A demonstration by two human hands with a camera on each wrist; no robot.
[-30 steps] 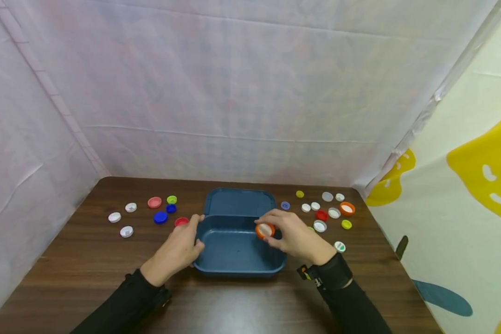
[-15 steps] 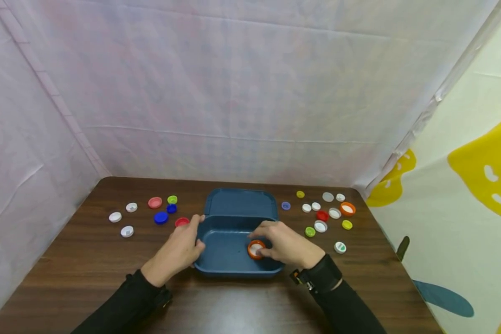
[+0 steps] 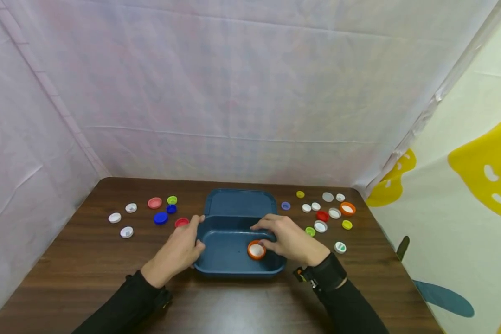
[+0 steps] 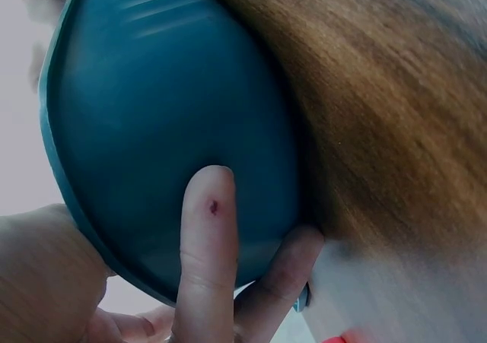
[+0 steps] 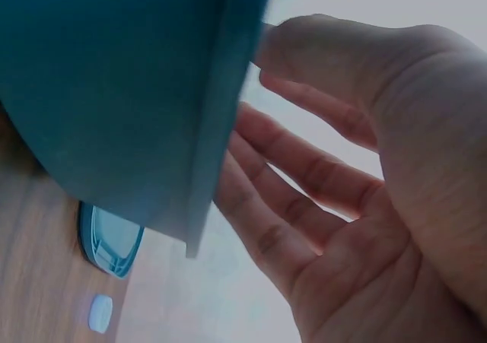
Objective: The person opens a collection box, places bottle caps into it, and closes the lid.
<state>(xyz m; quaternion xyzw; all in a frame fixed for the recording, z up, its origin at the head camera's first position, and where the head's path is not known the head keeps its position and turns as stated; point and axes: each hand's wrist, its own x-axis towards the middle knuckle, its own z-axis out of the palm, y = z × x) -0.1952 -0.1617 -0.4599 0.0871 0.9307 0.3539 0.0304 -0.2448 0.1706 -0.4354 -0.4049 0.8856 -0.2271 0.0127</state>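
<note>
Hands (image 3: 179,250), two, flank one blue box (image 3: 223,253) holding one orange cap (image 3: 256,251).

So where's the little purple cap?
In the head view, the purple cap lies on the table, just right of the flat blue lid behind the box, left of two white caps.

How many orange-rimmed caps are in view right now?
2: the near cap inside the blue box, the far cap at the right of the table. Others could be hidden behind the left hand or right hand.
</note>
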